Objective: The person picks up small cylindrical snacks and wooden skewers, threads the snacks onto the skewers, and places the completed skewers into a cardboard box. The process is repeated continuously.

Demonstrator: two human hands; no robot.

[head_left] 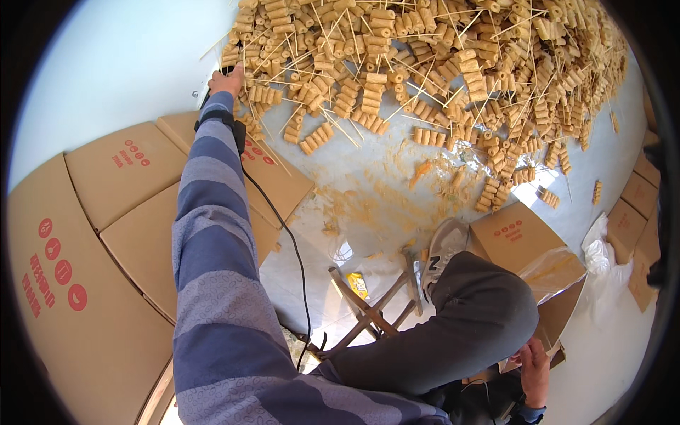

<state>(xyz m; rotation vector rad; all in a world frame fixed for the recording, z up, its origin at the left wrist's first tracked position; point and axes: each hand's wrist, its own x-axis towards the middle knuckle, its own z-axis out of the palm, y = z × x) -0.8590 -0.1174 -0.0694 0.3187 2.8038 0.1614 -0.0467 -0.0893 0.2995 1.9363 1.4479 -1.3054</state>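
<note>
My left arm, in a striped blue-grey sleeve, stretches far forward to the left edge of a large heap of skewered brown rolls. There my left hand is among the skewers beside the white wall; a small dark object shows at its fingers, which are mostly hidden. My right hand is low at the right, next to my bent knee and the open cardboard box. Its fingers are curled together, and what they hold, if anything, is hidden. A clear plastic liner hangs over the box's edge.
Closed cardboard boxes stand along the left, with more boxes at the far right beside white plastic bags. Crumbs stain the grey floor. A folding stool's legs, a yellow packet and a black cable are near my leg.
</note>
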